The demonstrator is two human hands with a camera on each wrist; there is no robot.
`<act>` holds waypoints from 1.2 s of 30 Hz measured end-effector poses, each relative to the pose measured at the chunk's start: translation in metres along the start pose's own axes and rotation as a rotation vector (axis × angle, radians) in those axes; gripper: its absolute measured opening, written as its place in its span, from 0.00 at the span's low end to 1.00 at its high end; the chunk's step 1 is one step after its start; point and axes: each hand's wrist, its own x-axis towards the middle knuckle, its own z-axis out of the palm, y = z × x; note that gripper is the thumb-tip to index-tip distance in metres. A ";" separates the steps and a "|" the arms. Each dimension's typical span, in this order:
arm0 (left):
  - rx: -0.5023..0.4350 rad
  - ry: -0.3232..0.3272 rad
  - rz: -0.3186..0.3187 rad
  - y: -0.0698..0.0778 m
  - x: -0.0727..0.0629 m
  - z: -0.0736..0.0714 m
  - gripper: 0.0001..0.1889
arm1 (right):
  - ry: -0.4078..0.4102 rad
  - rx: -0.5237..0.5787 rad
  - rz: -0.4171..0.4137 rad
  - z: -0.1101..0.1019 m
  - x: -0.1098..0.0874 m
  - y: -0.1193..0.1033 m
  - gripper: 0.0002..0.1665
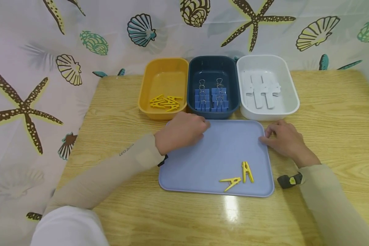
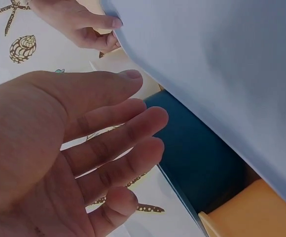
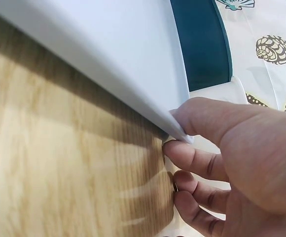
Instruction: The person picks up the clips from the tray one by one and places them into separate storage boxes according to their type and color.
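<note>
A light blue tray (image 1: 221, 150) lies on the table with two yellow clothespins (image 1: 247, 172) near its front right corner. My right hand (image 1: 284, 138) is at the tray's right edge near the far corner. In the right wrist view, thumb and forefinger pinch the rim (image 3: 148, 116), the thumb on top and the other fingers (image 3: 195, 215) bent below. Over the tray's far left part hovers my left hand (image 1: 182, 131). Its fingers (image 2: 133, 131) are loosely bent and hold nothing in the left wrist view.
Behind the tray stand three bins side by side: a yellow one (image 1: 144, 85) with several yellow clothespins, a dark blue one (image 1: 213, 63) with several blue binder clips (image 1: 219, 99), and a white one (image 1: 290, 89) with flat white long pieces (image 1: 265, 92). A patterned cloth (image 1: 110, 20) hangs behind the table.
</note>
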 end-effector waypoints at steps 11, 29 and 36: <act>-0.033 -0.062 0.070 0.012 -0.001 0.005 0.09 | 0.002 0.003 0.008 0.001 0.001 0.002 0.15; -0.179 -0.257 0.294 0.029 0.003 0.012 0.11 | -0.003 -0.002 0.007 0.001 0.002 0.002 0.16; -0.218 -0.279 0.334 0.035 0.004 0.016 0.13 | -0.004 0.000 0.008 0.001 0.002 0.002 0.15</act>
